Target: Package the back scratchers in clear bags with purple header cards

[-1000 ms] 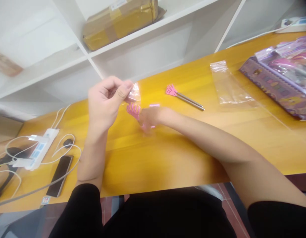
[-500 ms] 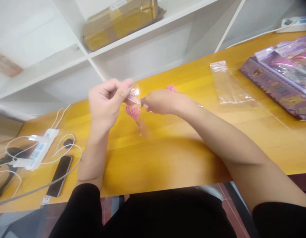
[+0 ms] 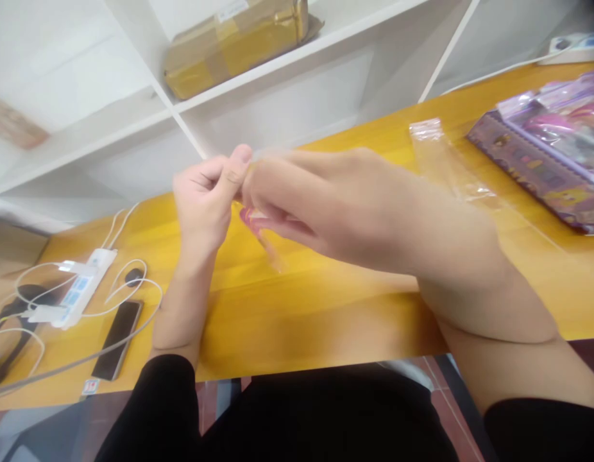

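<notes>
My left hand (image 3: 203, 202) is closed in a pinch, thumb on top. The clear plastic bag it held half a second ago is now mostly hidden behind my right hand (image 3: 326, 205). That hand is curled, its fingertips against the left thumb and fingers; what lies in them is hidden. Just below the meeting fingers shows a pink coiled thing (image 3: 249, 219), partly covered by the right hand. From it a thin, see-through strip (image 3: 271, 253) hangs down, blurred.
A flat clear zip bag (image 3: 434, 154) and a purple printed box (image 3: 537, 173) of packaged items lie to the right. On the left are a power strip (image 3: 88, 289), white cables and a dark phone (image 3: 118, 340). A white shelf with a taped carton (image 3: 239, 48) stands behind.
My right hand has turned over and come left and closer to the camera, against the left fingers. It now covers the plastic and another pink coil. My left hand has hardly moved.
</notes>
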Demonstrator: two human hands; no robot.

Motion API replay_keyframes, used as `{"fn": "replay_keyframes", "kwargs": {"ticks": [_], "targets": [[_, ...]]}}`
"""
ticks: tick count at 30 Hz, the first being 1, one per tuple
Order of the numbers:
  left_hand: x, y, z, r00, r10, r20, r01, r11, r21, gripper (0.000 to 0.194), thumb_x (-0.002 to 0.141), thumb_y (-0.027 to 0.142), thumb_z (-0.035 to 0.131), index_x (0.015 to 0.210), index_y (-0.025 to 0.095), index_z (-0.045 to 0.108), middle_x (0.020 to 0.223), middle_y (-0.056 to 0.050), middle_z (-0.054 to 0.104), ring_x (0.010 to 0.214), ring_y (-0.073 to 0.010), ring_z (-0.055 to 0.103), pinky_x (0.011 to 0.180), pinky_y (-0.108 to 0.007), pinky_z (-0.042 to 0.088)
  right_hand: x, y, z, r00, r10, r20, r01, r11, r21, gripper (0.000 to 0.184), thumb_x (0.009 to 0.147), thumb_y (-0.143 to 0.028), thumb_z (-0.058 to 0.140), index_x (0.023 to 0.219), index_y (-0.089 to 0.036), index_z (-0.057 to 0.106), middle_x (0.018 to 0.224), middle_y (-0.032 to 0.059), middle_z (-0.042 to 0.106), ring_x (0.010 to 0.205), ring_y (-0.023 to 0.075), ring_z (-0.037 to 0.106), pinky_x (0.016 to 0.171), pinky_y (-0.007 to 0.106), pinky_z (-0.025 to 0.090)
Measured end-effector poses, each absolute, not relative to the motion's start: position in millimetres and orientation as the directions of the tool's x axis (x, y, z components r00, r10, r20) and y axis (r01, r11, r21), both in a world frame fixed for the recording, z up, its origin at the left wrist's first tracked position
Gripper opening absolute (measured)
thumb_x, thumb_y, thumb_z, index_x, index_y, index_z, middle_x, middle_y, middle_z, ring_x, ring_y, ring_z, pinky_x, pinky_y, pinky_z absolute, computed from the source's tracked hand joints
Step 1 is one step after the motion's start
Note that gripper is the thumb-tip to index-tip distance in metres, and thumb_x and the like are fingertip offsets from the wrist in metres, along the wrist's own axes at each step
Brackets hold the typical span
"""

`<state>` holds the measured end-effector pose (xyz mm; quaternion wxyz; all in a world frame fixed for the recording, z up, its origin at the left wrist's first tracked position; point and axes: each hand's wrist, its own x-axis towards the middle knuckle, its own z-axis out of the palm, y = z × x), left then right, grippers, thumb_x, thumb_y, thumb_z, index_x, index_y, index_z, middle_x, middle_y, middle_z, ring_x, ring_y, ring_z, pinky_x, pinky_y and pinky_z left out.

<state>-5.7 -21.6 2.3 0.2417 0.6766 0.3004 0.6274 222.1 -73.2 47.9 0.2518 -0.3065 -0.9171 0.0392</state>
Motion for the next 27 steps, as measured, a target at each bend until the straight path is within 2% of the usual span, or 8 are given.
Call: {"fn": "replay_keyframes", "kwargs": {"ticks": [4, 7, 10, 16, 19, 22, 24, 27], "targets": [[-7, -17, -3, 0.023, 0.706, 0.708, 0.051, -0.708, 0.705, 0.043, 0.098, 0.012, 0.082, 0.058, 0.02, 0.07, 0.056, 0.005, 0.054, 0.05, -0.0064, 0.045, 0.047, -0.02, 0.037, 214, -66, 49, -0.739, 0.545, 0.396, 0.556, 0.825, -0.1, 0.028, 0.119, -0.026, 0.04, 0.137, -0.031, 0.06, 0.138, -0.0009, 0.066, 0.086, 0.0123, 0.058, 0.074, 0.026, 0.036], [-8, -15, -5, 0.003, 0.715, 0.699, 0.035, -0.699, 0.715, 0.034, 0.095, 0.009, 0.081, 0.064, 0.022, 0.077, 0.061, 0.003, 0.06, 0.053, -0.008, 0.05, 0.048, -0.02, 0.044, 212, -67, 48, -0.707, 0.565, 0.426, 0.612, 0.79, -0.034, 0.037, 0.116, -0.018, 0.037, 0.14, -0.034, 0.06, 0.134, -0.0027, 0.066, 0.078, 0.0109, 0.053, 0.07, 0.025, 0.035], [-7, -13, -5, -0.005, 0.703, 0.711, 0.031, -0.71, 0.703, 0.033, 0.096, 0.017, 0.085, 0.065, 0.021, 0.076, 0.063, 0.002, 0.061, 0.056, -0.0091, 0.053, 0.05, -0.02, 0.049, 211, -67, 46, -0.684, 0.557, 0.471, 0.627, 0.779, -0.01, 0.039, 0.115, -0.017, 0.036, 0.138, -0.035, 0.062, 0.12, -0.0036, 0.067, 0.073, 0.0103, 0.049, 0.068, 0.025, 0.034], [-6, -12, -6, 0.067, 0.721, 0.69, 0.049, -0.693, 0.72, 0.049, 0.1, 0.042, 0.089, 0.064, 0.02, 0.064, 0.062, 0.002, 0.052, 0.054, -0.0093, 0.054, 0.047, -0.021, 0.046, 212, -66, 48, -0.67, 0.563, 0.483, 0.677, 0.731, 0.086, 0.039, 0.119, -0.022, 0.031, 0.131, -0.029, 0.066, 0.104, 0.001, 0.064, 0.076, 0.0107, 0.049, 0.068, 0.027, 0.026], [-10, -10, -7, 0.157, 0.723, 0.673, 0.036, -0.686, 0.727, 0.041, 0.103, 0.053, 0.083, 0.078, 0.022, 0.074, 0.068, 0.002, 0.057, 0.058, -0.0106, 0.062, 0.052, -0.021, 0.052, 213, -63, 49, -0.662, 0.56, 0.498, 0.695, 0.707, 0.129, 0.034, 0.115, -0.019, 0.032, 0.124, -0.026, 0.064, 0.095, 0.0018, 0.06, 0.075, 0.0118, 0.046, 0.067, 0.029, 0.021], [-19, -7, -9, 0.31, 0.672, 0.673, 0.026, -0.713, 0.7, 0.026, 0.098, 0.054, 0.088, 0.103, 0.028, 0.084, 0.081, 0.0, 0.067, 0.072, -0.015, 0.073, 0.065, -0.027, 0.065, 214, -60, 49, -0.625, 0.6, 0.499, 0.737, 0.665, 0.123, 0.033, 0.113, -0.018, 0.03, 0.121, -0.022, 0.062, 0.098, 0.0038, 0.061, 0.078, 0.0129, 0.047, 0.069, 0.029, 0.023], [-24, -4, -12, 0.383, 0.611, 0.693, 0.047, -0.762, 0.646, 0.031, 0.094, 0.051, 0.093, 0.116, 0.031, 0.084, 0.095, -0.002, 0.074, 0.087, -0.0194, 0.078, 0.074, -0.032, 0.07, 214, -58, 49, -0.606, 0.625, 0.491, 0.757, 0.644, 0.114, 0.034, 0.115, -0.021, 0.028, 0.12, -0.02, 0.062, 0.104, 0.0051, 0.062, 0.08, 0.0131, 0.047, 0.071, 0.028, 0.025], [-26, -3, -15, 0.381, 0.595, 0.708, 0.112, -0.79, 0.603, 0.033, 0.097, 0.052, 0.091, 0.121, 0.031, 0.082, 0.107, -0.003, 0.076, 0.1, -0.0226, 0.08, 0.082, -0.038, 0.072, 214, -57, 50, -0.612, 0.649, 0.452, 0.762, 0.636, 0.119, 0.033, 0.117, -0.024, 0.03, 0.121, -0.02, 0.062, 0.11, 0.0057, 0.063, 0.081, 0.013, 0.046, 0.072, 0.028, 0.026]]}}
